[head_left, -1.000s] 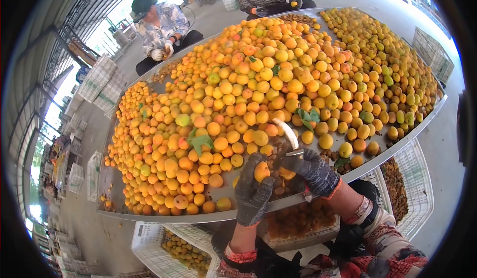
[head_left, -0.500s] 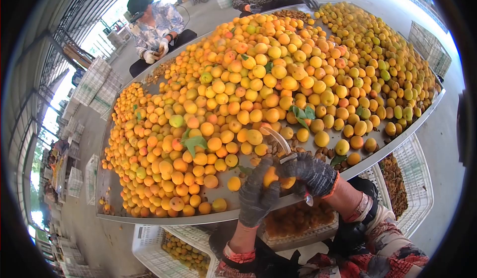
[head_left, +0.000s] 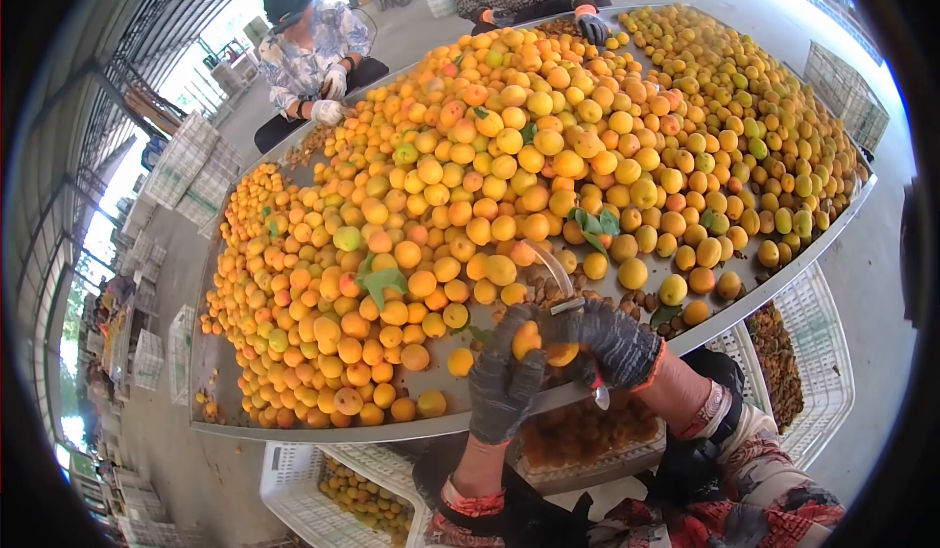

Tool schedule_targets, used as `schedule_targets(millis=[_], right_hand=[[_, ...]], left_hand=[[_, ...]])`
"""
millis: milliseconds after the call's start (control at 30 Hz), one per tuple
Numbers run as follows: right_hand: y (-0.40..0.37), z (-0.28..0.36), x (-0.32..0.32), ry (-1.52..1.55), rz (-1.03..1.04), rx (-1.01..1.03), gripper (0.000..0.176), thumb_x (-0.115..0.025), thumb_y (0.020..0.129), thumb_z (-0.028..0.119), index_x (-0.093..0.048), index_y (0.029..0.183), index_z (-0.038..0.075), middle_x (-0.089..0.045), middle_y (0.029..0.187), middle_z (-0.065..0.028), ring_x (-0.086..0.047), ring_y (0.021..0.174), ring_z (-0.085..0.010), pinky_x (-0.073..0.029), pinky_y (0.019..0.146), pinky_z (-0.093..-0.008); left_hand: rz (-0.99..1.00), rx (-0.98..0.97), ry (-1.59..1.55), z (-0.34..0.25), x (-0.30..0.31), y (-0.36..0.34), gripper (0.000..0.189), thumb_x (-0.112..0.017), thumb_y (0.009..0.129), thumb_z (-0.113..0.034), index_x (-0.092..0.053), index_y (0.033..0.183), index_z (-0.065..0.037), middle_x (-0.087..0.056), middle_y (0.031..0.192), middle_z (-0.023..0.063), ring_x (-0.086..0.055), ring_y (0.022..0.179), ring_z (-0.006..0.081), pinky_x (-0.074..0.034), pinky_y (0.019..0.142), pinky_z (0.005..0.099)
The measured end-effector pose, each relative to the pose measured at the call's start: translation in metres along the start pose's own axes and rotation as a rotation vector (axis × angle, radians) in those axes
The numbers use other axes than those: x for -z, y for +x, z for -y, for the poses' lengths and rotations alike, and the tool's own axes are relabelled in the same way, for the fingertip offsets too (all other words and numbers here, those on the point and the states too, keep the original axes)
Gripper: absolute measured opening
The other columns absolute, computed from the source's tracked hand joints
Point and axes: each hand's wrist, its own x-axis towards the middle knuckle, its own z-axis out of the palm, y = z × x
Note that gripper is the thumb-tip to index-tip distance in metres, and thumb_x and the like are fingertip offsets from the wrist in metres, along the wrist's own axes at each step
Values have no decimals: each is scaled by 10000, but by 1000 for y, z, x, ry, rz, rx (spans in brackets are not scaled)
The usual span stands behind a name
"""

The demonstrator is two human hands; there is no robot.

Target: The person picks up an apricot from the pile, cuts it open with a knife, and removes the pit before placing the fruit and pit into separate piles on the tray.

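At the near edge of a metal table (head_left: 578,391), my left hand (head_left: 504,377) in a dark glove is closed round an orange apricot (head_left: 526,340). Beside it my right hand (head_left: 619,340), also gloved, is closed on a tool with a curved, pale blade (head_left: 554,268) pointing up and left; its grip is mostly hidden by the fingers. Another orange piece of fruit (head_left: 561,354) shows between the hands. Apricot pits (head_left: 634,301) lie just beyond my right hand. A large heap of apricots (head_left: 460,186) covers much of the table.
Two people sit across the table, one with white-gloved hands (head_left: 331,97), one with a dark-gloved hand (head_left: 591,27) at the fruit. White crates below hold green-yellow fruit (head_left: 367,499), halved fruit (head_left: 587,440) and pits (head_left: 775,362). Stacked crates (head_left: 186,161) stand left.
My hands have shifted slightly, and the apricot in my left hand sits a little higher. The left co-worker's hands have moved apart; the other co-worker's gloved hand has moved left and down.
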Motion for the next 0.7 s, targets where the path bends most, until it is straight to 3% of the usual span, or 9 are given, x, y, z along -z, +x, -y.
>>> schedule_targets(millis=[67, 133, 167, 233, 400, 467, 533, 600, 700], right_hand=[[2, 12, -5, 275, -42, -249, 338, -634, 775, 195, -553, 1064, 38, -577, 1041, -137, -566, 947, -287, -455, 811, -362], [6, 18, -8, 672, -305, -590, 290, -630, 765, 125, -558, 1031, 35, -571, 1033, -143, -566, 948, -278, -462, 798, -358], [4, 8, -7, 670, -307, -590, 290, -630, 765, 125, -558, 1031, 35, -571, 1033, -143, -566, 948, -278, -462, 798, -358], [-3, -18, -5, 148, -119, 87, 390, -609, 799, 233, -522, 1109, 14, -571, 1002, -81, -588, 790, -125, -512, 636, -265], [8, 26, -19, 388, -206, -245, 355, -627, 775, 188, -539, 1079, 24, -589, 953, -81, -594, 759, -119, -507, 617, -246], [6, 38, -19, 526, -289, -374, 299, -638, 757, 138, -575, 1027, 28, -616, 888, -83, -604, 704, -112, -497, 572, -219], [3, 52, -15, -24, -186, -572, 323, -648, 756, 152, -578, 1055, 51, -619, 866, -70, -598, 702, -103, -493, 558, -219], [-2, 50, -10, -103, -108, -634, 351, -660, 760, 209, -575, 1063, 53, -621, 823, -36, -593, 700, -109, -487, 572, -232], [-17, 24, -9, -481, 252, -199, 337, -668, 766, 204, -579, 1055, 57, -639, 844, -56, -603, 767, -145, -483, 673, -278]], left_hand=[[-106, 166, -216, 0, -2, 1, 387, -559, 842, -145, -473, 1174, 34, -555, 1096, 132, -542, 978, 200, -425, 858, 309], [-192, 299, -328, 2, -4, 3, 375, -532, 858, -170, -477, 1168, 34, -552, 1100, 128, -530, 1003, 202, -416, 872, 309], [-280, 430, -439, 3, -4, 3, 369, -505, 873, -195, -482, 1161, 33, -549, 1105, 123, -518, 1028, 204, -406, 886, 309], [-296, 449, -481, 12, -6, 3, 368, -481, 883, -227, -488, 1155, 21, -548, 1102, 114, -519, 1020, 201, -415, 876, 308], [-323, 713, -874, 4, 1, 9, 377, -425, 901, -302, -497, 1145, -24, -549, 1079, 99, -516, 1003, 184, -441, 842, 308], [-505, 688, -856, 25, -1, 6, 419, -435, 876, -406, -469, 1120, -68, -589, 954, 161, -580, 791, 251, -498, 671, 358], [-539, 686, -871, 28, -1, 6, 430, -409, 882, -431, -458, 1112, -71, -594, 908, 172, -584, 767, 260, -502, 657, 371], [-494, 848, -1025, 25, 5, 8, 450, -420, 877, -459, -460, 1107, -75, -598, 883, 152, -588, 745, 266, -510, 642, 382], [-578, 953, -1078, 9, 5, 16, 470, -427, 869, -486, -480, 1097, -79, -604, 872, 121, -591, 743, 254, -512, 651, 386]])
